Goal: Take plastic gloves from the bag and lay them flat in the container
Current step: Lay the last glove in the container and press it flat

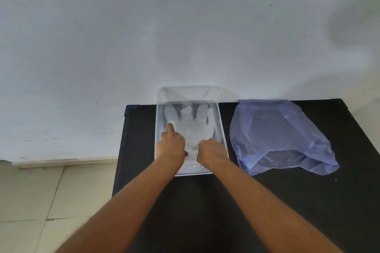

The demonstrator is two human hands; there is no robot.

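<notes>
A clear plastic glove (192, 123) lies spread flat, fingers pointing away, inside a clear rectangular container (223, 135) on a black table. My left hand (171, 146) rests inside the container with its index finger stretched out and pressing on the glove's thumb side. My right hand (211, 151) is curled into a loose fist over the glove's cuff; its fingertips are hidden, so a pinch on the cuff cannot be confirmed. A translucent blue plastic bag (279, 135) lies crumpled to the right of the container, untouched.
The black table (267, 201) stands against a white wall (185, 26). Its left edge drops to a tiled floor (41, 201). The container's far rim leans near the wall.
</notes>
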